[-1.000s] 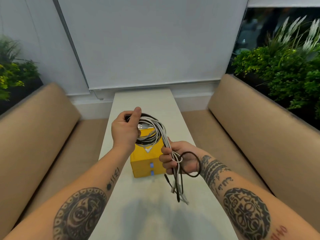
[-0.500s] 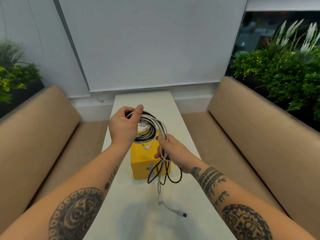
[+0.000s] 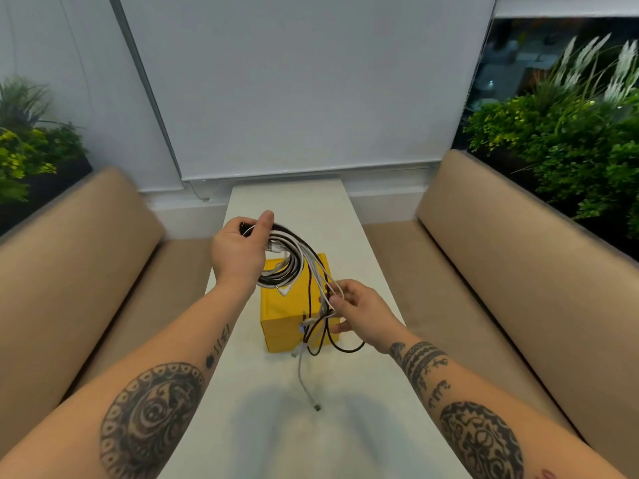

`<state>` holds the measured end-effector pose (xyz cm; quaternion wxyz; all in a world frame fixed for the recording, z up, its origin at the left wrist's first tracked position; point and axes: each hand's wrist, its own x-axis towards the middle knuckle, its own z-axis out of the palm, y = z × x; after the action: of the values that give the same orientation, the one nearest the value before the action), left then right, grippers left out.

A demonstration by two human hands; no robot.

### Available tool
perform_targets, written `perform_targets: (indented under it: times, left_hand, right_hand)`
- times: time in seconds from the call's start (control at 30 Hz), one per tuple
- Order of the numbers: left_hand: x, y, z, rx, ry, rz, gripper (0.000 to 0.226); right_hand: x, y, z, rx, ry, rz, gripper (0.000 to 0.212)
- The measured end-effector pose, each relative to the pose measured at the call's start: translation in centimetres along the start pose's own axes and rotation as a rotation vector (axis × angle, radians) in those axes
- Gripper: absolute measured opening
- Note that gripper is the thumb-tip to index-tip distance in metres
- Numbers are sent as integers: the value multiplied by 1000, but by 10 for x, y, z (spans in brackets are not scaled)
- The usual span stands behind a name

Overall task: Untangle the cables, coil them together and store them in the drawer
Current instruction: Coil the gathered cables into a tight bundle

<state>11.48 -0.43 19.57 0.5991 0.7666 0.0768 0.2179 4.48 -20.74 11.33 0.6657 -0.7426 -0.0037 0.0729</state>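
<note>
Your left hand (image 3: 238, 254) grips the cable coil (image 3: 294, 266); your right hand (image 3: 363, 309), loosened, now pinches the tails (image 3: 313, 337); coiling unfinished.

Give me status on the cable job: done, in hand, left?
Done: most of the black and white cabling sits in a coil gripped by the left hand. In hand: the right hand pinches the loose tails hanging before the yellow drawer box; one white end reaches the table. Left: wind in the tails, open the drawer, which looks shut, and store the coil.
</note>
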Motion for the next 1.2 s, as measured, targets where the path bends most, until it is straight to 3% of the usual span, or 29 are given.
perform_targets:
  times: [0.13,0.2,0.27,0.37,0.43,0.5,0.6,0.7,0.77,0.9,1.03,1.1,1.2]
  left_hand:
    - [1,5,3,-13,38,-69,34]
    - [3,10,3,-1,65,-91,38]
    - [4,14,1,-27,111,-99,42]
    - [3,14,-10,-1,167,-127,41]
    - [-1,10,-17,40,190,-126,43]
    - [-6,8,-21,78,207,-134,43]
    - [-10,6,-19,96,204,-142,45]
    - [-12,6,-17,128,206,-128,46]
    - [-12,7,-15,128,202,-124,46]
    - [-17,12,-7,209,108,-57,37]
    - [-20,13,0,190,40,-33,38]
    - [-20,15,1,203,26,-22,37]
    - [-17,14,-3,236,48,-27,37]
  right_hand:
    - [-2,17,-12,-116,207,-33,4]
    - [1,27,-21,-66,219,-36,8]
    - [3,34,-32,171,211,6,15]
    - [3,40,-57,785,211,122,22]
    - [5,42,-68,1053,261,181,28]
    - [9,48,-72,1125,348,229,41]
    - [12,53,-74,1103,525,239,30]
    - [18,59,-81,1144,674,233,32]
    - [21,64,-85,1068,594,233,39]
    - [22,66,-85,727,257,242,35]
    - [28,44,-74,340,171,115,30]
    - [31,32,-71,352,155,76,34]
    - [33,16,-79,657,107,72,34]
